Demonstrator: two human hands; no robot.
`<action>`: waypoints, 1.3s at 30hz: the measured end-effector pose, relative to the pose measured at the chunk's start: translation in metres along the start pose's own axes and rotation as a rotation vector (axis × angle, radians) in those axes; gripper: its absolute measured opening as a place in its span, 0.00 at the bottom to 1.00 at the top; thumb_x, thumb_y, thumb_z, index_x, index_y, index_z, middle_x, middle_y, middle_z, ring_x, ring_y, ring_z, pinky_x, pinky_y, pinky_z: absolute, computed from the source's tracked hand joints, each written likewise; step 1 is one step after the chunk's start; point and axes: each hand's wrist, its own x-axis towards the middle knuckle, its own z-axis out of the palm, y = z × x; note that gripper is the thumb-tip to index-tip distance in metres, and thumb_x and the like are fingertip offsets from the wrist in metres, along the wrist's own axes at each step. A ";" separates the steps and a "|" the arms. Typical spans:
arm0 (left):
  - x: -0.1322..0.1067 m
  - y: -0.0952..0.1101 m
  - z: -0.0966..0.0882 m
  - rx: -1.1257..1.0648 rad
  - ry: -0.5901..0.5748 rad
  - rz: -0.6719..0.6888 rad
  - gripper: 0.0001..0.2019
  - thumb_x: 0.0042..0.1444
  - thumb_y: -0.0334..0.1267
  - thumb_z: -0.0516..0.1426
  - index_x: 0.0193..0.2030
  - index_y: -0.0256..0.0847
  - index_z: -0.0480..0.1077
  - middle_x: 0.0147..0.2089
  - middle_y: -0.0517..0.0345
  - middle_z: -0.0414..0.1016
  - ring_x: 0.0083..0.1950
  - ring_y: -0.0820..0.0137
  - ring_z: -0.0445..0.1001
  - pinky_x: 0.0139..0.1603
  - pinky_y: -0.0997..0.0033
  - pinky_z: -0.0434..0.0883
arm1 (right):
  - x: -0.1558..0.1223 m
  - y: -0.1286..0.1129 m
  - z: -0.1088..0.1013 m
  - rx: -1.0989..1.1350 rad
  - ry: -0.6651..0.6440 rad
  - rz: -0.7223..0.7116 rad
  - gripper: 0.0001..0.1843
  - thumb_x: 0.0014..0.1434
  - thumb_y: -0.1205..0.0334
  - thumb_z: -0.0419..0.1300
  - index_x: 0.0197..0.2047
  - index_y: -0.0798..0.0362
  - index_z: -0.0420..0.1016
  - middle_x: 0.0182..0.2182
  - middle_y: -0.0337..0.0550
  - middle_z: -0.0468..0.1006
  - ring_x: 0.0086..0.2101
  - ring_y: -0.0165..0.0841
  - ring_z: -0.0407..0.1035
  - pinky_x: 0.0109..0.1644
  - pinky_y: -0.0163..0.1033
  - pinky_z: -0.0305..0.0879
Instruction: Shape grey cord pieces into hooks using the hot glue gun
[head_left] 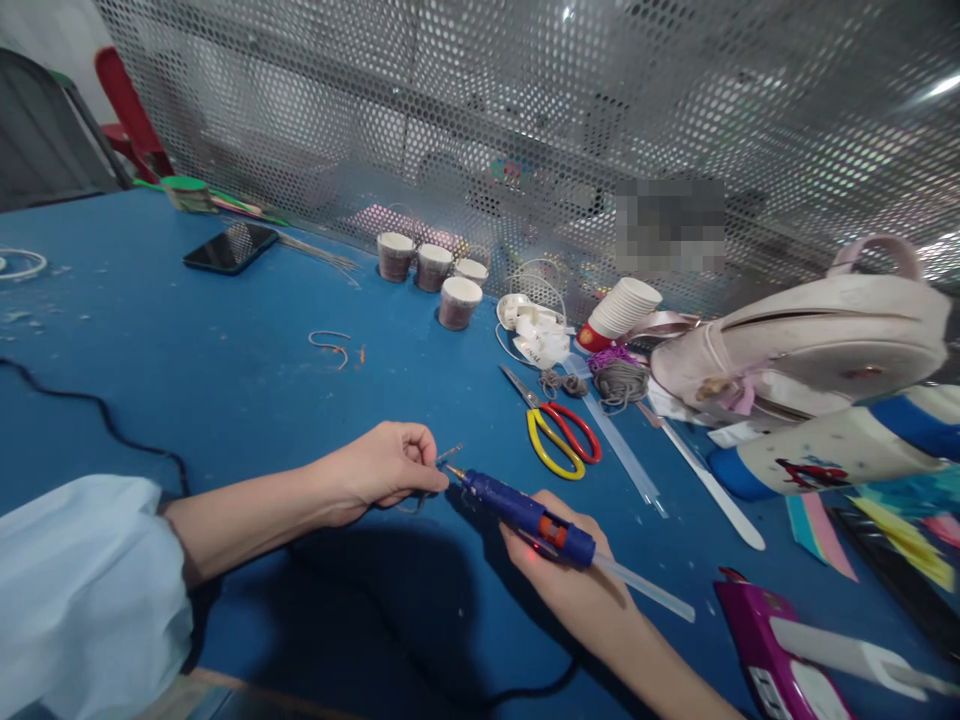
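My right hand (562, 560) is wrapped round a blue glue gun (517, 505), a clear glue stick (649, 590) poking out of its back end. Its nozzle points left, close to the fingertips of my left hand (390, 465). That hand is closed in a pinch on a thin grey wire or cord (450, 452), whose end sticks out past the fingers; the rest is partly hidden. Whether the nozzle touches the wire I cannot tell. Scissors (555, 430) with one red and one yellow handle lie open beyond the glue gun.
Small wrapped cups (459, 303) stand at the back by the perforated metal screen (337, 120). A phone (231, 248) lies back left. On the right are grey yarn (621, 382), stacked paper cups (619, 312), a pale bag (795, 340), a bottle (825, 445) and a purple box (780, 640).
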 end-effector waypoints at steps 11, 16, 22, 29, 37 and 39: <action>-0.002 0.002 0.002 0.000 0.015 0.009 0.14 0.39 0.33 0.64 0.23 0.40 0.59 0.11 0.72 0.59 0.10 0.85 0.47 0.12 0.79 0.40 | -0.001 -0.003 -0.003 0.023 0.018 -0.015 0.13 0.52 0.57 0.56 0.21 0.50 0.58 0.14 0.30 0.58 0.16 0.25 0.53 0.20 0.30 0.54; -0.002 0.001 0.002 0.004 0.014 0.008 0.14 0.40 0.32 0.64 0.22 0.40 0.59 0.11 0.73 0.59 0.10 0.85 0.47 0.12 0.79 0.40 | -0.001 -0.002 -0.004 -0.014 0.051 -0.012 0.14 0.53 0.57 0.56 0.21 0.50 0.58 0.15 0.30 0.58 0.17 0.25 0.53 0.21 0.31 0.54; -0.001 0.001 0.002 0.021 0.018 0.010 0.14 0.40 0.32 0.64 0.22 0.40 0.60 0.11 0.73 0.59 0.10 0.84 0.48 0.12 0.79 0.40 | 0.000 0.001 -0.003 0.015 -0.021 0.021 0.14 0.53 0.58 0.56 0.21 0.50 0.58 0.15 0.30 0.58 0.17 0.25 0.52 0.21 0.30 0.53; -0.002 0.002 0.002 0.040 0.011 0.013 0.14 0.39 0.32 0.64 0.22 0.39 0.60 0.11 0.72 0.61 0.10 0.84 0.49 0.12 0.80 0.41 | 0.004 -0.001 -0.006 0.087 -0.054 0.075 0.13 0.53 0.57 0.54 0.21 0.50 0.58 0.16 0.32 0.58 0.18 0.26 0.53 0.21 0.32 0.55; -0.001 0.000 0.001 0.084 0.021 0.006 0.13 0.40 0.31 0.63 0.24 0.40 0.60 0.11 0.72 0.60 0.11 0.83 0.50 0.11 0.80 0.42 | 0.004 -0.003 -0.008 0.020 -0.110 0.096 0.09 0.51 0.57 0.56 0.22 0.50 0.66 0.16 0.33 0.64 0.19 0.28 0.59 0.21 0.31 0.57; -0.001 0.000 0.001 0.088 0.021 0.007 0.13 0.40 0.31 0.63 0.24 0.40 0.60 0.12 0.72 0.60 0.11 0.83 0.50 0.11 0.81 0.42 | 0.003 -0.002 -0.008 0.011 -0.052 0.082 0.10 0.51 0.56 0.57 0.22 0.50 0.67 0.17 0.35 0.66 0.19 0.29 0.60 0.22 0.32 0.59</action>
